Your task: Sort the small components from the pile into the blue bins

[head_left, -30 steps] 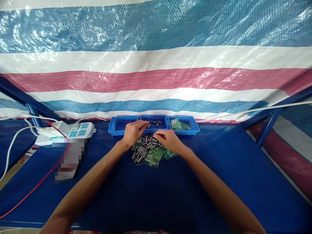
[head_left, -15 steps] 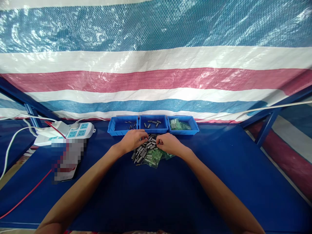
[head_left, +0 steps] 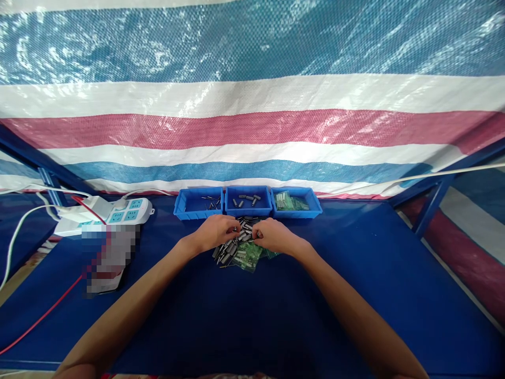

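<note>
A heap of small dark grey metal pieces [head_left: 228,251], some short and thick, some thin like pins, lies on the blue table. Green-tinted clear bags [head_left: 249,256] with small silvery pieces inside lie against its right side. My left hand [head_left: 216,231] is over the heap's left part, fingers curled and pressed together; whatever they hold is too small to make out. From the right, my right hand [head_left: 273,235] reaches to the heap's edge above the bags. Its fingers are closed too, and their contents are hidden.
Behind the heap stand three blue bins in a row: the left bin [head_left: 189,211] has thin pins, the middle bin [head_left: 250,210] short dark cylinders, the right bin [head_left: 315,210] green bags. A white power strip [head_left: 134,211] with cables and a blurred phone-like object [head_left: 112,281] are at left.
My left hand has dropped slightly toward me, away from the bins. The right hand has barely shifted, and the bins' contents look the same.
</note>
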